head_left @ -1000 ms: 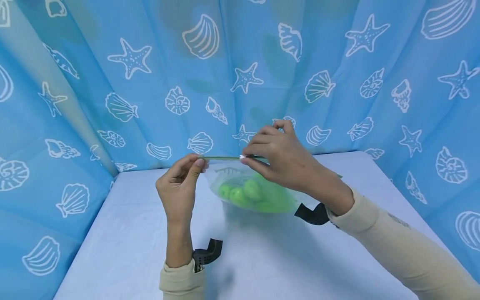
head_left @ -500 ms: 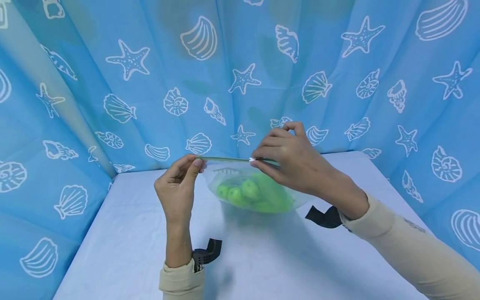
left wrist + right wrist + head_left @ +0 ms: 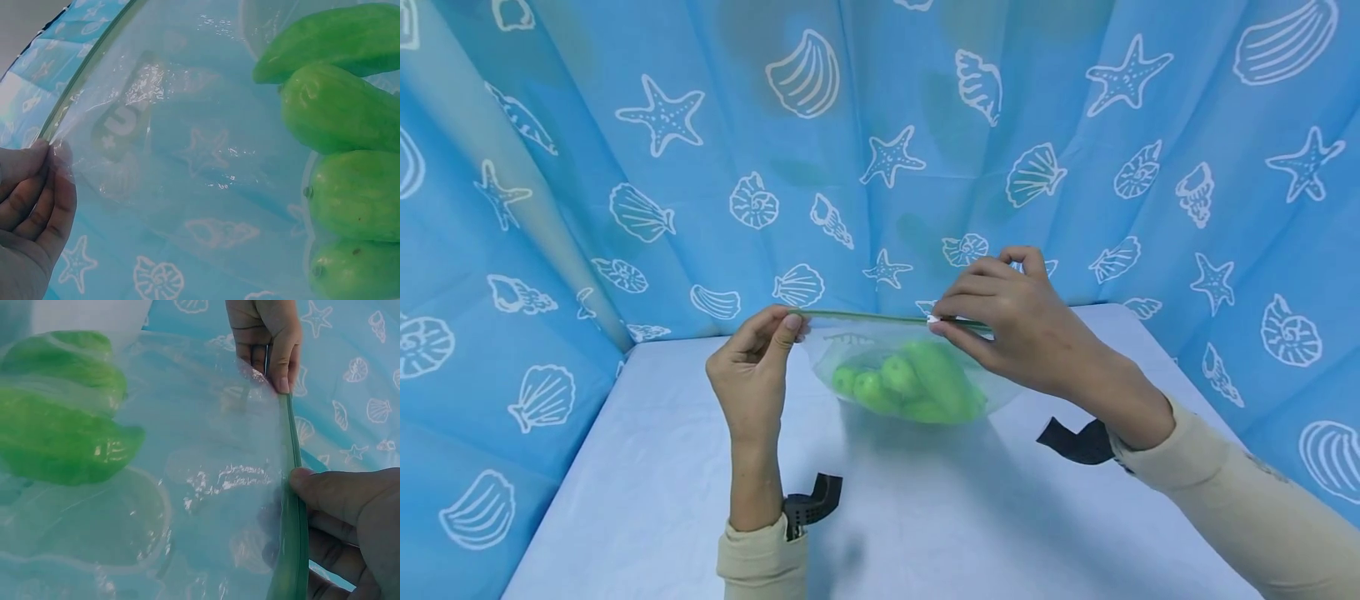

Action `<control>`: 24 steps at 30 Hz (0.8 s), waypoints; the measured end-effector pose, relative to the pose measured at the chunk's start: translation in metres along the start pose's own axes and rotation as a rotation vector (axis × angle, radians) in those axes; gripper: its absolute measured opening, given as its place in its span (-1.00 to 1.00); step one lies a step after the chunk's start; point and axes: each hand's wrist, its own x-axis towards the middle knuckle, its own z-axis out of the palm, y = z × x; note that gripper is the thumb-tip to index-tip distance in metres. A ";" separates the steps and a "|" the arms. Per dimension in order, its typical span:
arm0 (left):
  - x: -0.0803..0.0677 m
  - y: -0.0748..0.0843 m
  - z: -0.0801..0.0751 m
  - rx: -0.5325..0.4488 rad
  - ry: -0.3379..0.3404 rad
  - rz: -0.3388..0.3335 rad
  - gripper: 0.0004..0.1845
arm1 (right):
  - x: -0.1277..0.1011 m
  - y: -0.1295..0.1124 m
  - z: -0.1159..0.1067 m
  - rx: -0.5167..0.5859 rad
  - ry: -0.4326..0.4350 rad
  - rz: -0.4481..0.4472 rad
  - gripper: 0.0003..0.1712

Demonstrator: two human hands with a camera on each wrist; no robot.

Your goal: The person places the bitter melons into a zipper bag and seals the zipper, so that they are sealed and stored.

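Note:
A clear zip bag (image 3: pixel 842 346) with a green strip along its top hangs between both hands above the table. Inside it lie several smooth green fruits or vegetables (image 3: pixel 356 194), rounded or long and pointed; their exact kind cannot be told. My left hand (image 3: pixel 752 383) pinches the left end of the strip between thumb and fingers. On the strip's right part, my right hand (image 3: pixel 1022 325) pinches a small white slider (image 3: pixel 932 320) with thumb and forefinger. In the right wrist view, the thumb (image 3: pixel 306 480) presses on the green strip (image 3: pixel 294 444).
A white-covered table (image 3: pixel 662 467) lies beneath the bag. Around its back and sides hangs a blue curtain (image 3: pixel 700 208) with white shells and starfish. Each wrist bears a black camera mount, the left mount (image 3: pixel 812 500) and the right mount (image 3: pixel 1078 442).
My right hand has moved to the right along the green strip, and the white slider has gone with it. The left hand has stayed nearly still at the strip's left end.

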 end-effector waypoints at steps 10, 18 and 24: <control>-0.001 -0.001 -0.001 -0.012 0.011 -0.029 -0.84 | -0.014 0.007 -0.009 -0.010 0.007 0.015 -0.89; 0.000 0.000 0.000 -0.013 0.008 -0.019 -0.84 | -0.024 0.011 -0.016 -0.002 0.032 0.012 -0.86; 0.000 0.000 -0.001 -0.005 0.015 -0.026 -0.83 | -0.032 0.015 -0.021 0.007 0.042 0.008 -0.86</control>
